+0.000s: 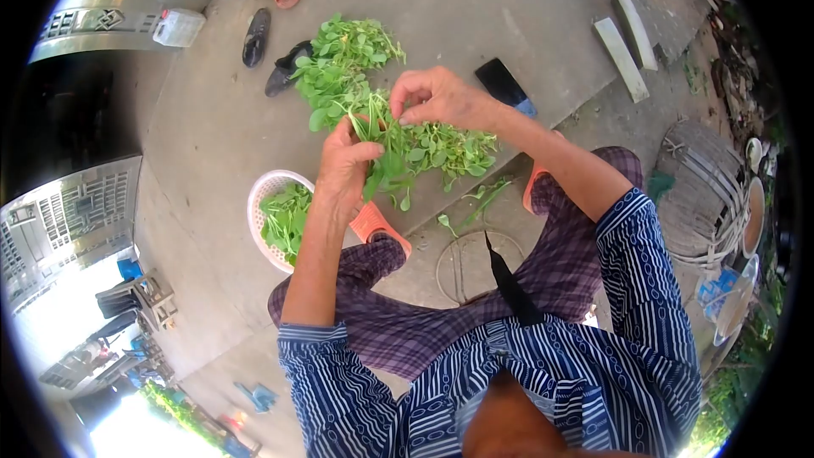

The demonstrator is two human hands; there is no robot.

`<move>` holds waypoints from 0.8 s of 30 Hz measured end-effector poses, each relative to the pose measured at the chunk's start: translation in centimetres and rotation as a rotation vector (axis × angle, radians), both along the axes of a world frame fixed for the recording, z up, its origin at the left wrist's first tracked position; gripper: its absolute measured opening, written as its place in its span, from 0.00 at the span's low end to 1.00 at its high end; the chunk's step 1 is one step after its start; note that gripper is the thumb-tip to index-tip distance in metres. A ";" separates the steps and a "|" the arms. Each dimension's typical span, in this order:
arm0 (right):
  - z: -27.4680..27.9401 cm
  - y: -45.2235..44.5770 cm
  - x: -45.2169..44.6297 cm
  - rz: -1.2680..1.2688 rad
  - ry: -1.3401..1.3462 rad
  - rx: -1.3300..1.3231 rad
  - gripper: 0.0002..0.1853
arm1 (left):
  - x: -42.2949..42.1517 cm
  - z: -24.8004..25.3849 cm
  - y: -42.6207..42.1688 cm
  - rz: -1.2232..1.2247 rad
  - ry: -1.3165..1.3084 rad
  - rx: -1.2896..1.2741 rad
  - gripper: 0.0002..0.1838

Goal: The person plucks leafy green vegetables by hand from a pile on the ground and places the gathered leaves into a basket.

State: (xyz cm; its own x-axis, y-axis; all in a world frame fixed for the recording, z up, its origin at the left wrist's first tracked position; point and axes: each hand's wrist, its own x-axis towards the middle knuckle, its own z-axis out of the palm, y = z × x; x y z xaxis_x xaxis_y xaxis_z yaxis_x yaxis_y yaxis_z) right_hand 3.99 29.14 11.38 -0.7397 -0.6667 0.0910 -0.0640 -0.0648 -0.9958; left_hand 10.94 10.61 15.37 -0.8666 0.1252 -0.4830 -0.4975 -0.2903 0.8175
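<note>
On my feed now: bare grey floor point(475, 0), and there on it, heaped greens point(348, 51), basket point(253, 208), black shoes point(255, 38), dark slab point(498, 80), two white bars point(621, 59)!

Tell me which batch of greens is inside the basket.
The batch of greens beside the left forearm, inside the pale perforated basket; the other greens lie on the ground or are in the left hand.

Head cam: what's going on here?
A person holds a bunch of leafy greens in the left hand, with the right hand pinched close by its stems; whether it grips one is unclear. A larger pile of greens lies on the concrete floor beyond the hands. Beside the left forearm, a pale basket holds some loose leaves.
</note>
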 end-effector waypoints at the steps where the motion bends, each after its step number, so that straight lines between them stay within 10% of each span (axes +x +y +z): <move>1: 0.2 0.1 0.0 -0.011 0.084 0.024 0.06 | 0.0 -0.1 -0.1 -0.010 0.001 -0.001 0.22; 13: 1.8 -0.2 2.9 -0.224 0.860 0.117 0.07 | -0.3 -0.8 1.8 0.271 -0.162 0.072 0.08; 24: 3.5 1.2 2.0 -0.193 0.372 0.175 0.05 | -1.5 -2.2 -1.3 0.461 -0.060 0.010 0.12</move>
State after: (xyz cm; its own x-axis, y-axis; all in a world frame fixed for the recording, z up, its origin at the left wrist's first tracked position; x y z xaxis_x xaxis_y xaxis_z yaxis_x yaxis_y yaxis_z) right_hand 5.95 30.37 14.88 -0.7903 -0.5487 0.2727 -0.4143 0.1506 -0.8976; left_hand 9.40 9.31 13.15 -0.8034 -0.2619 -0.5348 -0.3610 -0.5000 0.7872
